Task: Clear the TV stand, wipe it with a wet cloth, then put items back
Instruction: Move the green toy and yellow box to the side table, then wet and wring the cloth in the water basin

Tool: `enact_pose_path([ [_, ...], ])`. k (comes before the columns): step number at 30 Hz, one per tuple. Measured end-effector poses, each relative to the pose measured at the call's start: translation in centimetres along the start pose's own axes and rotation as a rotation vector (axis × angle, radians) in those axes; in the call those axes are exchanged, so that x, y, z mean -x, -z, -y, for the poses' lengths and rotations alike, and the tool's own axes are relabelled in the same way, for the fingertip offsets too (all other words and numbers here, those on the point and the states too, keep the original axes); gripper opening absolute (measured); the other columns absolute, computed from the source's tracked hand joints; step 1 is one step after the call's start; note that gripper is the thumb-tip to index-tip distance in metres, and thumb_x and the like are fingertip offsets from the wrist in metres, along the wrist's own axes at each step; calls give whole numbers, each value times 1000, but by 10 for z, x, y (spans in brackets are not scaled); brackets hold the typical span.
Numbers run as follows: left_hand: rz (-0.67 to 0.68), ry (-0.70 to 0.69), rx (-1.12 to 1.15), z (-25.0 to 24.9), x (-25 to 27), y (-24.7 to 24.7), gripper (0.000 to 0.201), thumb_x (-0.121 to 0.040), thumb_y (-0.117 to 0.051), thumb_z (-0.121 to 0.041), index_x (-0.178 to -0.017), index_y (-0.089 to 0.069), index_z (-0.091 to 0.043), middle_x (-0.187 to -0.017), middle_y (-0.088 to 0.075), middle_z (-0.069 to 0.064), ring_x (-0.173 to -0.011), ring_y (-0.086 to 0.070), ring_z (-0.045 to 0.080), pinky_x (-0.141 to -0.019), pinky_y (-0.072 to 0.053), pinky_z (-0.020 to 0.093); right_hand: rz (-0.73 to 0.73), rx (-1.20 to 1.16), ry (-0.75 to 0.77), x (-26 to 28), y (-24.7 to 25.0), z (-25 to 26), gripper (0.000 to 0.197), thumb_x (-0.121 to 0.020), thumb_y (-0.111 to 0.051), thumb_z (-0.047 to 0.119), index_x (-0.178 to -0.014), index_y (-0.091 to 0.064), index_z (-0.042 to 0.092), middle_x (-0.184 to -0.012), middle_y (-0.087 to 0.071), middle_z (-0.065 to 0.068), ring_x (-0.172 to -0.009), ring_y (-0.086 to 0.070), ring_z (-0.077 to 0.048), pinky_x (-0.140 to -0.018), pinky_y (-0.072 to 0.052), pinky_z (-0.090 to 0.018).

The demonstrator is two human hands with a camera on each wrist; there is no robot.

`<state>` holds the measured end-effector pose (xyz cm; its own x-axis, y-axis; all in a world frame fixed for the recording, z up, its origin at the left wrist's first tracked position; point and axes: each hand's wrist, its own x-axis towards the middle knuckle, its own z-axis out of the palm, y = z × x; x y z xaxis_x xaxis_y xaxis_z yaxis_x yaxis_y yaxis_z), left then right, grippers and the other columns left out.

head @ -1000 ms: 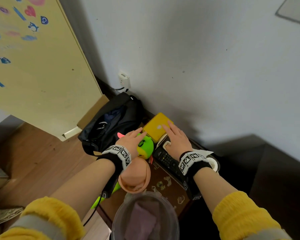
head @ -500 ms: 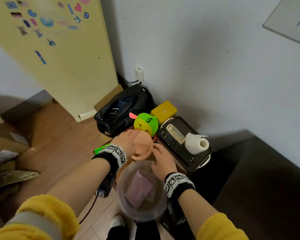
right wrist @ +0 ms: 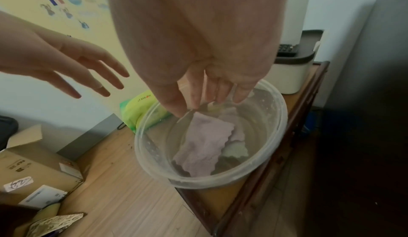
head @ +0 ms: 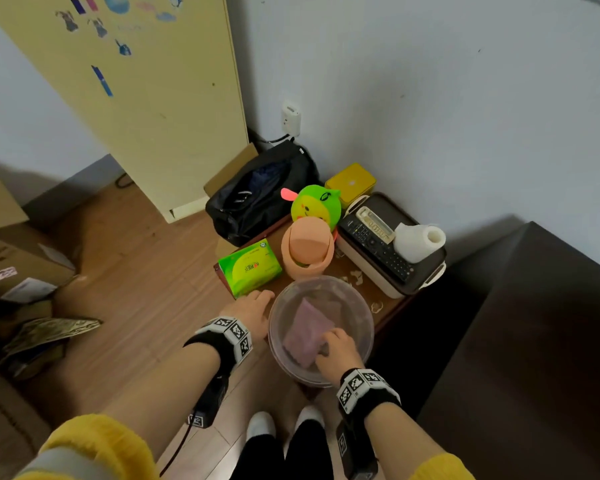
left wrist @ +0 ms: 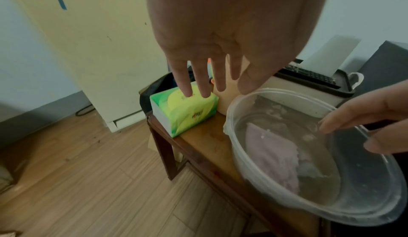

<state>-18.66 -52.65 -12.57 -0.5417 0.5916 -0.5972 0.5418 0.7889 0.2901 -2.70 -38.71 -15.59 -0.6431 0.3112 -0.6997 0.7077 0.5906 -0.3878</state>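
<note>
A small wooden stand (head: 354,276) (left wrist: 205,141) carries a clear plastic bowl (head: 326,279) (left wrist: 229,118) (right wrist: 141,153) at its near end. A purple cloth (head: 305,327) (left wrist: 271,153) (right wrist: 203,144) lies in water inside the bowl. My right hand (head: 336,348) (right wrist: 205,101) (left wrist: 364,127) reaches down into the bowl with loosely extended fingers, just above the cloth, gripping nothing. My left hand (head: 253,306) (left wrist: 212,90) (right wrist: 88,78) hovers with spread fingers by the bowl's left rim, over a green tissue pack (head: 250,268) (left wrist: 185,111) (right wrist: 137,104).
Behind the bowl stand a peach bin (head: 307,247), a green plush toy (head: 316,204), a yellow tin (head: 350,183) and a dark-lidded box (head: 385,206) holding a remote (head: 374,244) and a toilet roll (head: 416,242). A black bag (head: 257,195) lies left; dark furniture (head: 534,341) stands right.
Both hands have pulled back from the yellow tin and toy. The left let go of the peach bin; the right has dipped into the bowl. The view has drawn back, showing the tissue pack.
</note>
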Motion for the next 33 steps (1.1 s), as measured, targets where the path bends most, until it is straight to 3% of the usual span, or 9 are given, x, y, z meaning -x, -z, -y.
enact_pose_path([
  [5,-2,3,106,8,-7,-35,43,-94,-39,-27,-137,-37,-23,-136,-47,5,-119,-51,27,-97,-44,39,68,-44,-48,-19,-10,-9,43,-91,-48,17,-133,-41,15,-145,-33,-7,-131,-35,-27,-106,-37,-38],
  [9,-64,-24,187,12,-23,-59,38,-94,-42,-30,-132,-43,-23,-127,-53,5,-115,-53,26,-96,-43,37,213,62,-10,-42,-13,-15,63,-91,-53,30,-147,-24,30,-157,-7,-2,-142,-12,-27,-115,-26,-38],
  [13,-121,-61,234,13,-35,-76,42,-92,-45,-20,-134,-44,-24,-127,-53,1,-114,-50,22,-98,-41,35,139,52,-60,-67,-20,-18,75,-89,-56,33,-149,-10,38,-159,3,-2,-145,-8,-29,-116,-23,-38],
  [17,-228,-119,222,13,-44,-84,42,-91,-45,-20,-132,-52,-21,-127,-57,-3,-119,-47,20,-105,-36,34,214,201,-36,-88,-33,-19,82,-87,-57,38,-149,-3,38,-155,-19,-4,-142,-20,-29,-115,-20,-47],
  [20,-265,-174,290,16,-48,-94,46,-83,-37,-28,-116,-66,-17,-113,-67,1,-109,-59,22,-96,-47,39,221,242,-32,-91,-39,-18,64,-89,-54,33,-145,-23,33,-144,-35,-5,-132,-38,-29,-108,-33,-44],
  [22,-227,-219,290,12,-48,-97,60,-78,-26,-38,-119,-64,-17,-118,-65,1,-113,-57,20,-99,-45,35,224,232,-44,-90,-40,-15,46,-90,-53,29,-134,-42,27,-135,-48,-6,-124,-49,-28,-102,-41,-38],
  [25,-150,-178,356,-5,-48,-90,49,-89,-31,-36,-126,-59,-18,-126,-60,0,-116,-55,16,-100,-41,26,181,-19,-88,-83,-39,-14,34,-90,-49,20,-123,-57,19,-121,-61,-12,-108,-60,-29,-91,-49,-33],
  [28,-91,-52,436,-22,-50,-83,38,-98,-42,-28,-133,-52,-16,-136,-54,2,-124,-50,16,-103,-34,22,95,-547,-81,-74,-33,-13,21,-92,-49,7,-109,-62,3,-102,-63,-15,-99,-59,-30,-83,-45,-31],
  [33,121,134,557,-46,-58,-72,44,-104,-27,-27,-143,-37,-8,-151,-36,10,-137,-36,23,-110,-26,26,46,-1233,-117,-57,-2,-4,22,-90,-48,5,-75,-63,9,-75,-62,-11,-71,-58,-22,-63,-46,-29],
])
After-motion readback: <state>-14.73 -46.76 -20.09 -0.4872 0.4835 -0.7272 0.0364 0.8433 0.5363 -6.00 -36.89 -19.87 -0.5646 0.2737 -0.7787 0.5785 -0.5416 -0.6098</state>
